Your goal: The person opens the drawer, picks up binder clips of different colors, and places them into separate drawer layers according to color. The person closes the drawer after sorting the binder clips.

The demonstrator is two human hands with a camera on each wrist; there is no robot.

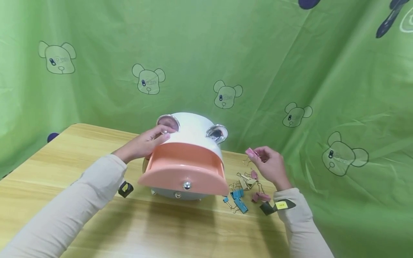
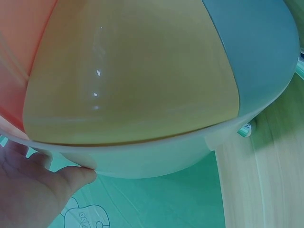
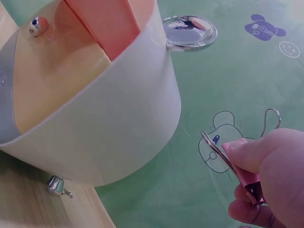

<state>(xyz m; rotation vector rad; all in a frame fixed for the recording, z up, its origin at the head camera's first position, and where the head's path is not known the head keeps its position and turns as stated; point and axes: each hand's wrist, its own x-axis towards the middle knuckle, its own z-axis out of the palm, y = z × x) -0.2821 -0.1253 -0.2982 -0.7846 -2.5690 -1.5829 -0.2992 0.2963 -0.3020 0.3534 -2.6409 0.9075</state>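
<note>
A rounded white drawer box (image 1: 195, 127) with silver ears stands on the table. Its pink top drawer (image 1: 184, 177) is pulled out. My left hand (image 1: 148, 143) rests on the box's upper left side by the ear; in the left wrist view its thumb touches the white rim (image 2: 137, 161). Off to the right of the box, my right hand (image 1: 271, 165) pinches a pink binder clip (image 3: 244, 175) between thumb and fingers, wire handles sticking out. Below that hand lie several loose binder clips: blue ones (image 1: 240, 205), gold ones (image 1: 247, 183) and pink ones (image 1: 261, 197).
The wooden table (image 1: 87, 147) bears the box and clips. A green curtain (image 1: 190, 43) printed with bear heads hangs behind and to the right. Below the pink drawer are a yellow drawer (image 3: 52, 71) and a blue-grey one (image 2: 256, 52). Black straps (image 1: 125, 189) hang at both wrists.
</note>
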